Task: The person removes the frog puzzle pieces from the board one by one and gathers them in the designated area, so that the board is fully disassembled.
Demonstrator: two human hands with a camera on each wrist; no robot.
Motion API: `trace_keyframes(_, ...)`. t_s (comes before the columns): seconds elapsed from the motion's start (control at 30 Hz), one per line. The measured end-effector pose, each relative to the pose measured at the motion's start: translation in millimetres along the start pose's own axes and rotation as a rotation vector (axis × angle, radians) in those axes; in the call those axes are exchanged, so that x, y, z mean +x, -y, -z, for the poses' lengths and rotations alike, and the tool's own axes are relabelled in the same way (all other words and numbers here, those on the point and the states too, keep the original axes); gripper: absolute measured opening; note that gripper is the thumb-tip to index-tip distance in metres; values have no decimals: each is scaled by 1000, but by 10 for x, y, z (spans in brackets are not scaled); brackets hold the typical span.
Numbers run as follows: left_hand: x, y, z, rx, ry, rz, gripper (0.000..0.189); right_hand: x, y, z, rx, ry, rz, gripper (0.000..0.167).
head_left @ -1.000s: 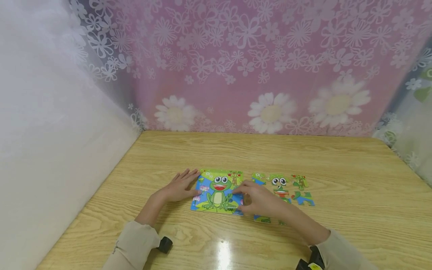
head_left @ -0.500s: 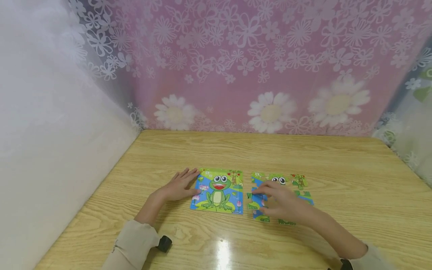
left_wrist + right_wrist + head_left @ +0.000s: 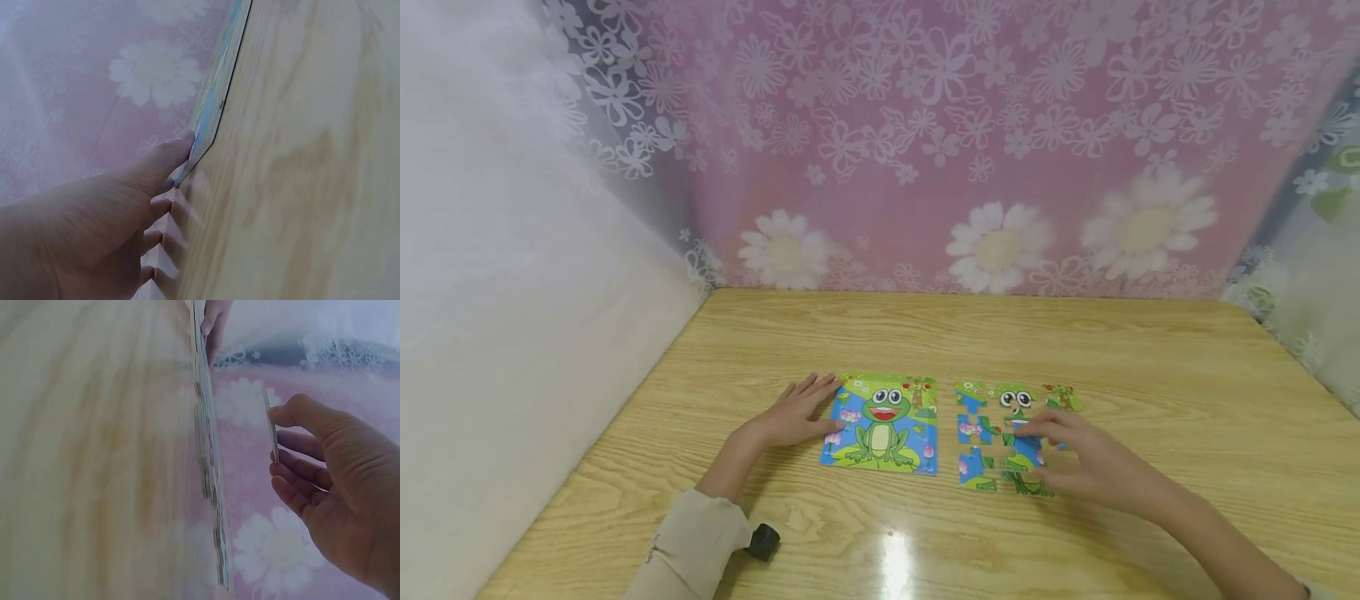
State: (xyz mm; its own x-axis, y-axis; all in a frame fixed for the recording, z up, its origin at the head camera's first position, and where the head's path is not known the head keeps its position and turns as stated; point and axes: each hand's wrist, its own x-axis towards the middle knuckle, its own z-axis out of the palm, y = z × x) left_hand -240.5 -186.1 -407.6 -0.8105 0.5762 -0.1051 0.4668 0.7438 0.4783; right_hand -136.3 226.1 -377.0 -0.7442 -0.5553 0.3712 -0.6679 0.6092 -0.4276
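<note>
A square frog picture board (image 3: 880,425) lies flat on the table in the head view. My left hand (image 3: 793,417) rests at its left side, thumb on the board's edge, fingers extended on the tabletop beyond. To the right, my right hand (image 3: 1093,467) pinches a blue and green puzzle piece (image 3: 1027,447) with a pink flower on it. The right wrist view shows this thin piece (image 3: 271,428) edge-on between thumb and fingers, raised off the table. Under and around the hand lie several loose frog puzzle pieces (image 3: 973,430), partly hidden by it.
The wooden table (image 3: 820,333) reaches back to a pink flowered curtain (image 3: 880,150). A white sheet (image 3: 512,292) hangs along the left side. Near my left forearm a black wrist device (image 3: 763,542) shows at the sleeve.
My right hand has moved right from the board's right edge to over the loose pieces, carrying the pinched piece. The left hand has stayed at the board.
</note>
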Motion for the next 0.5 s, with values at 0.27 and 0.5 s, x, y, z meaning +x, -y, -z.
trace_keyframes(0.27, -11, 3, 5, -15, -3, -9, 76, -227, -111, 108, -75, -30, -20, 47)
trace_keyframes(0.5, -7, 0, 2, -18, -6, -13, 75, -386, -230, 136, -107, -59, 37, 51)
